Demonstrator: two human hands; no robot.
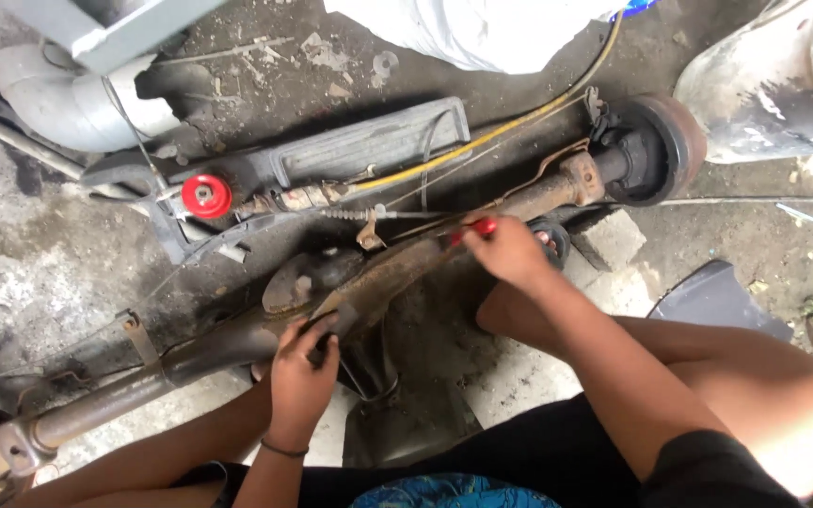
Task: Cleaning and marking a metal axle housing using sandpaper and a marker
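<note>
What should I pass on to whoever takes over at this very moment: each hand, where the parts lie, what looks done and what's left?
Left hand: gripping the middle of the rusty rear axle, near its centre housing.
Right hand: closed on a red-handled tool, tip against the axle beam.
The axle lies diagonally on the concrete floor; the brake drum is on its far end. A yellow cable and a red cap lie beyond it.
Done: cannot tell from this view.
Left: whatever the tool is working on; the spot is hidden by the hand.
</note>
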